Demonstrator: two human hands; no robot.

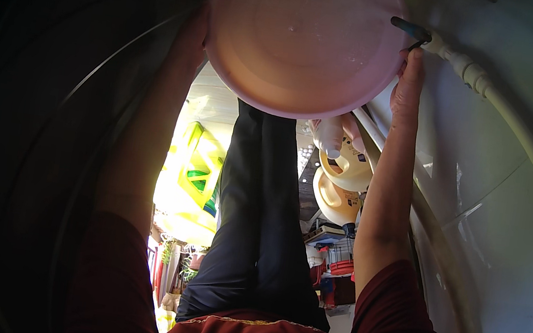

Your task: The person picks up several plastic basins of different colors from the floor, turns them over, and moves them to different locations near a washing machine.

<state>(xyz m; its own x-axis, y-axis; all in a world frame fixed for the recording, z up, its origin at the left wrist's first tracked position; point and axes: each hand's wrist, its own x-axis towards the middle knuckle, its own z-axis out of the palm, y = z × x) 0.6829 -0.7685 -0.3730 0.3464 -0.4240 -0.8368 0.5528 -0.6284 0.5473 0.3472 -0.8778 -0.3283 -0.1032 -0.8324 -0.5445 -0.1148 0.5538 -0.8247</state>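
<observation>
A round pink plastic basin [296, 55] fills the upper middle of the head view, its far edge cut off by the frame. My left hand [196, 32] is closed at its left rim, deep in shadow, with the fingers mostly hidden. On the opposite side my right hand [409, 84] grips the right rim, thumb pointing up. Just above that thumb is a tap with a dark blue-green lever [410, 28], which overlaps the basin's edge. Whether the thumb touches the tap's dark part, I cannot tell.
From the tap a pale pipe [530, 135] curves down along the white tiled wall [479, 203] at right. Cream plastic jugs [338, 197] stand beyond my right forearm. A bright yellow-green item [202, 164] and a wire rack [339, 255] flank my legs. The left side is very dark.
</observation>
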